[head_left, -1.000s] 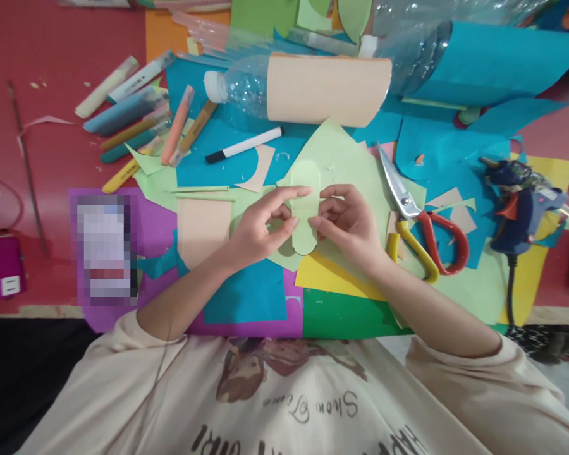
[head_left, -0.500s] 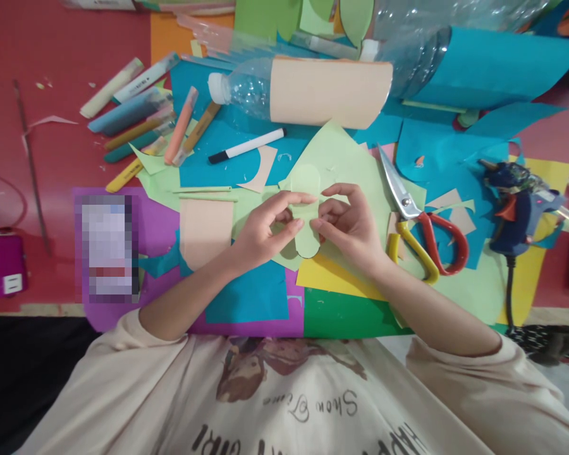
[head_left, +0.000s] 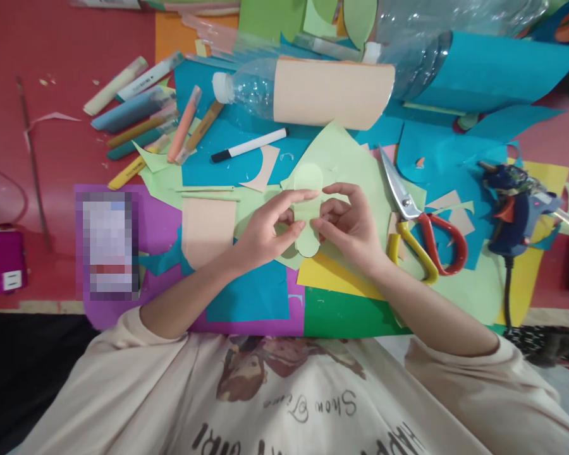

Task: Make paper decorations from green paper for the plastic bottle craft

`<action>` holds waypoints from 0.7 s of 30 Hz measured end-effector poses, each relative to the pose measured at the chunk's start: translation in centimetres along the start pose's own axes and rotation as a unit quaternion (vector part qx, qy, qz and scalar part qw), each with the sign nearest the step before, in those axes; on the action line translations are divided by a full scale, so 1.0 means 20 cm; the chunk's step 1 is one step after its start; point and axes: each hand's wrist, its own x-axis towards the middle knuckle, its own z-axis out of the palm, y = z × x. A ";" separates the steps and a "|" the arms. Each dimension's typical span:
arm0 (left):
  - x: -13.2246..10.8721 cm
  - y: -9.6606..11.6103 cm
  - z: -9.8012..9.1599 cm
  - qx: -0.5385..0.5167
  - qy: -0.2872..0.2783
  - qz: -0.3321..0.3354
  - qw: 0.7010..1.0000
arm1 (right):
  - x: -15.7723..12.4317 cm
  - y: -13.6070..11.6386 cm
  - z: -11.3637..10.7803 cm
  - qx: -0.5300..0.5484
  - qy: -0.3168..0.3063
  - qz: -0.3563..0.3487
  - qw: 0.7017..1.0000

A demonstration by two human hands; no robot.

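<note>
A light green paper strip with rounded ends [head_left: 308,237] is pinched between both hands, upright in the view. My left hand [head_left: 272,230] grips its left edge with thumb and fingers. On the right edge, my right hand [head_left: 348,224] holds it between thumb and curled fingers, its index finger reaching over the top. Beneath the strip lies a larger light green sheet [head_left: 341,151]. Scissors with red and yellow handles [head_left: 410,212] rest open to the right. A white marker with a black cap [head_left: 250,145] lies beyond my left hand.
Bottles wrapped in peach paper [head_left: 332,93] and blue paper [head_left: 502,69] lie at the back. Several markers [head_left: 128,104] are at the left, above a blurred phone [head_left: 109,246]. A glue gun [head_left: 514,218] sits at the right. Yellow paper [head_left: 336,276] lies near my wrists.
The view has shifted very slightly. Both hands keep their hold on the green strip, with no clear movement of either.
</note>
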 end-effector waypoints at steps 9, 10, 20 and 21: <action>0.00 0.00 0.00 -0.011 0.012 0.008 1.000 | 0.00 0.00 0.00 0.014 -0.003 -0.004 1.000; 0.00 0.00 0.00 -0.010 0.014 0.011 1.000 | 0.00 0.00 0.00 0.013 -0.004 -0.002 1.000; 0.00 0.00 0.00 0.012 0.017 0.030 0.999 | 0.00 0.01 0.00 0.020 -0.006 -0.006 1.000; 0.00 0.00 0.00 0.011 0.015 0.032 0.999 | 0.00 0.01 0.00 0.022 -0.001 -0.007 1.000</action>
